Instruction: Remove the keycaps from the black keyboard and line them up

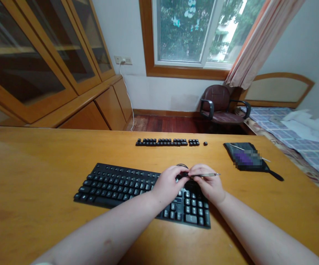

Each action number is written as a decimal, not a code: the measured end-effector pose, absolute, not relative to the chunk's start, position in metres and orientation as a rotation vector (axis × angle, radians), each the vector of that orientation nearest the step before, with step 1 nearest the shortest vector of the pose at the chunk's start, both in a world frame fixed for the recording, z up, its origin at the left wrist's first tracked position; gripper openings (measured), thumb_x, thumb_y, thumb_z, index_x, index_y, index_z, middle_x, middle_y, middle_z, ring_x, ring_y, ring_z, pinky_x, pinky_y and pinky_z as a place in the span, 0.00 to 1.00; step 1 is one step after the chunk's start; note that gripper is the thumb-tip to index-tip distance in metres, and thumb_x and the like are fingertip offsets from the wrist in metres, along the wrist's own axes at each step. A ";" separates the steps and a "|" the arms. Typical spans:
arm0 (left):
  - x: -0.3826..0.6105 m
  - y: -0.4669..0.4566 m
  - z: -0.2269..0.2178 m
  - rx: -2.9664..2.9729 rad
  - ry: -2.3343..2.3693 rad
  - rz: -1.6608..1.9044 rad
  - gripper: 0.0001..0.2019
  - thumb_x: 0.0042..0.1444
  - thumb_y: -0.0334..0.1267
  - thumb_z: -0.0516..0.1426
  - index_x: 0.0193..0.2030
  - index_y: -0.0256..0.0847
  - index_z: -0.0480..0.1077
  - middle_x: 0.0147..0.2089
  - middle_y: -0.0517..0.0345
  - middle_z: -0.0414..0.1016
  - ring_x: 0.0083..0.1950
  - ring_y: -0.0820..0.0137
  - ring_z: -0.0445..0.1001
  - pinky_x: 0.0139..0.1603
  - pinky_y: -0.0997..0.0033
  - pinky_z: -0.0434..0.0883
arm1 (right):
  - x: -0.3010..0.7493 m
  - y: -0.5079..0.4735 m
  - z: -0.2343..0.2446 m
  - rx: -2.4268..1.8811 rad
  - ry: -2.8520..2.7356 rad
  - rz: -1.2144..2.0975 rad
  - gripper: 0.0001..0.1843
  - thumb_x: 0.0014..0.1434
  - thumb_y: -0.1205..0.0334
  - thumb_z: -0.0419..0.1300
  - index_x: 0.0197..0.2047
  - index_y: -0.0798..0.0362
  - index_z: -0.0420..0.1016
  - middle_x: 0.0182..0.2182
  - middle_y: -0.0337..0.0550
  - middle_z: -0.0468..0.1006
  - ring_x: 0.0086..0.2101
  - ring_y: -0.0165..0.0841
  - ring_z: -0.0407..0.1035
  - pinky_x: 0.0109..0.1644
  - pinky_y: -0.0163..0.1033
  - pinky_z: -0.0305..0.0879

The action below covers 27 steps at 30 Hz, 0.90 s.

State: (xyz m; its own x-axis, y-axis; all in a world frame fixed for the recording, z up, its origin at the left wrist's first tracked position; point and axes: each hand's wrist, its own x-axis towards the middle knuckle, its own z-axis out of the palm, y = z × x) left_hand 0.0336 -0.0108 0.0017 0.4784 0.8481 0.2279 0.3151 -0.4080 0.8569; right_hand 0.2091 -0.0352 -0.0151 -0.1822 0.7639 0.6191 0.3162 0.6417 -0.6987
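A black keyboard lies slanted on the desk, and its top row of key positions shows no keycaps. Above its right part, my left hand is closed in a pinch on a small black piece, which looks like a keycap. Close against it, my right hand is closed around a slim silver pen-like tool, whose thin end points right. The tool's other end meets the black piece between my fingertips; the exact contact is hidden. Part of a black cable shows behind my hands.
Loose black keycaps stand in rows near the desk's far edge, with a single keycap to their right. A dark pouch with a thin stick on it lies at the right. Beyond the desk are a chair, a bed and a cabinet.
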 end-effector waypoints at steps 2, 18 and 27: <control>0.034 -0.010 0.001 1.884 0.953 0.898 0.08 0.49 0.33 0.59 0.38 0.43 0.73 0.39 0.58 0.76 0.42 0.67 0.73 0.47 0.67 0.68 | 0.209 -0.035 -0.017 -0.862 -1.764 0.482 0.08 0.59 0.63 0.55 0.38 0.49 0.75 0.31 0.43 0.76 0.34 0.33 0.70 0.39 0.41 0.68; 0.040 0.001 -0.004 1.202 0.936 0.971 0.05 0.46 0.35 0.61 0.29 0.36 0.71 0.32 0.56 0.76 0.36 0.69 0.74 0.42 0.68 0.70 | 0.212 -0.039 -0.016 -0.789 -2.082 0.321 0.11 0.56 0.63 0.59 0.44 0.48 0.72 0.40 0.45 0.75 0.41 0.34 0.70 0.44 0.41 0.69; 0.041 0.001 -0.008 1.182 0.899 0.945 0.07 0.48 0.38 0.59 0.32 0.36 0.69 0.31 0.58 0.73 0.36 0.71 0.72 0.43 0.69 0.69 | 0.216 -0.040 -0.020 -1.011 -1.944 0.112 0.19 0.59 0.71 0.48 0.52 0.49 0.65 0.39 0.48 0.72 0.42 0.35 0.68 0.44 0.43 0.69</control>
State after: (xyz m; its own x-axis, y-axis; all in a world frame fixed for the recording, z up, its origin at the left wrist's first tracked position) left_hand 0.0407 0.0014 -0.0079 0.3476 0.9348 -0.0734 -0.1193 0.1218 0.9854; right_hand 0.2158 -0.0396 -0.0197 -0.2473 0.6882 0.6821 0.6052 0.6595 -0.4459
